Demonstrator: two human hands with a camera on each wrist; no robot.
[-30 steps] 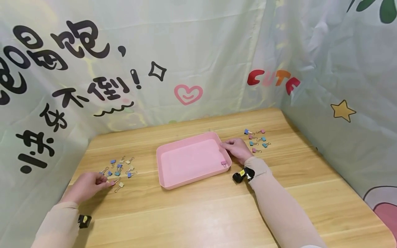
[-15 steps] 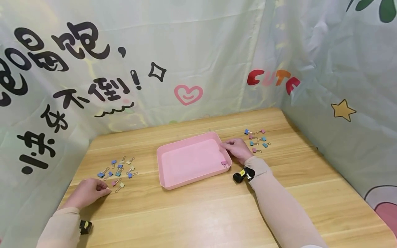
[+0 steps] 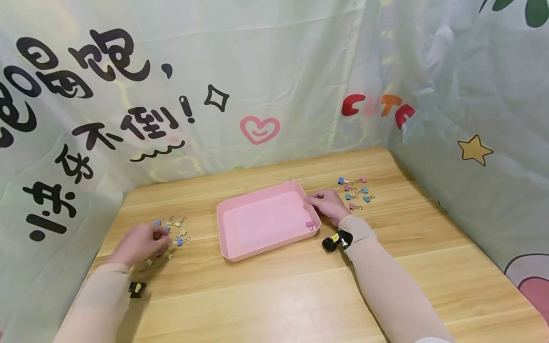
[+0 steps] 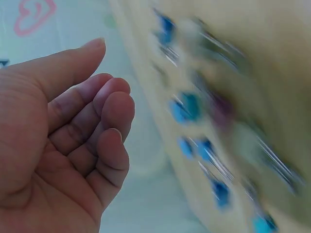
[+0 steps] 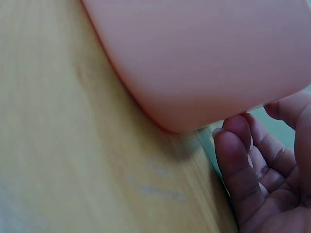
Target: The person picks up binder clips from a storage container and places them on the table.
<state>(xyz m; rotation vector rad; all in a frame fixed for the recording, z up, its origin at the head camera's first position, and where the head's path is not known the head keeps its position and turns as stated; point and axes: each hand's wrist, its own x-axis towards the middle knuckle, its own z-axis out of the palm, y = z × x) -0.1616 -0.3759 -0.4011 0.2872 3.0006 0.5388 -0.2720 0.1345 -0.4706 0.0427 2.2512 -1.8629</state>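
Observation:
My left hand (image 3: 143,243) hovers above the left group of binder clips, fingers loosely curled. In the left wrist view its thumb stands apart from the fingertips, with nothing between them. Beneath and around it lie blue, teal, cream and pink clips, partly hidden by the hand; a blue binder clip (image 3: 183,241) is to its right and a cream binder clip (image 3: 147,264) just below. My right hand (image 3: 329,206) pinches the right wall of the shallow pink tray (image 3: 257,252), thumb at the rim and fingers outside. One pink binder clip (image 3: 310,224) lies in the tray's right end.
Several blue, teal and pink binder clips (image 3: 355,206) are spread to the right of the tray, beyond the right hand. The wooden table (image 3: 257,300) is bordered by a printed curtain (image 3: 300,62) behind and at both sides.
My left hand has shifted rightward and away from me, rising off the table's near-left clips. A cream clip now shows where its fingertips were. The right hand and tray stay in place.

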